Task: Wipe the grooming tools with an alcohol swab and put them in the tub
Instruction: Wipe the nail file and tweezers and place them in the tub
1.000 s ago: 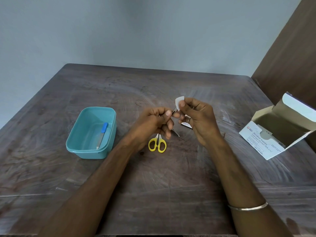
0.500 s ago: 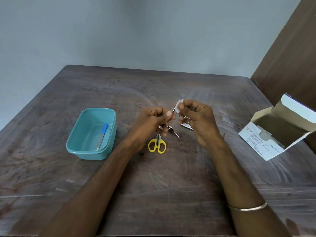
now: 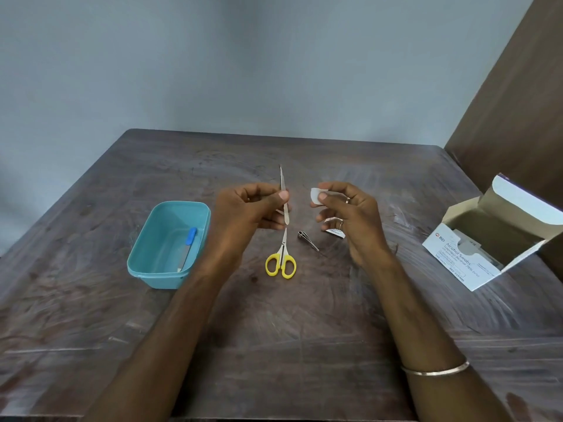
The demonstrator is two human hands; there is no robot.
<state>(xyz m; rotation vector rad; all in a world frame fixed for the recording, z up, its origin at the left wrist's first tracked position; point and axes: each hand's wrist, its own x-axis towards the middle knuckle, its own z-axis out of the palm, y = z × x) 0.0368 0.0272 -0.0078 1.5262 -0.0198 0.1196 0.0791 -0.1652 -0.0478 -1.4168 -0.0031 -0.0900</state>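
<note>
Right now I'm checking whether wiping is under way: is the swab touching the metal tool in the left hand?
Apart. The head view shows bare table between the swab and the tweezers held upright by the left hand.

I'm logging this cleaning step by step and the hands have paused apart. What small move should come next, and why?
Probably bring the swab in the right hand onto the slim metal tool that the left hand holds upright, and wipe along it. The two are apart and not touching. Only the blue-handled file lies in the tub; the scissors lie on the table.
</note>
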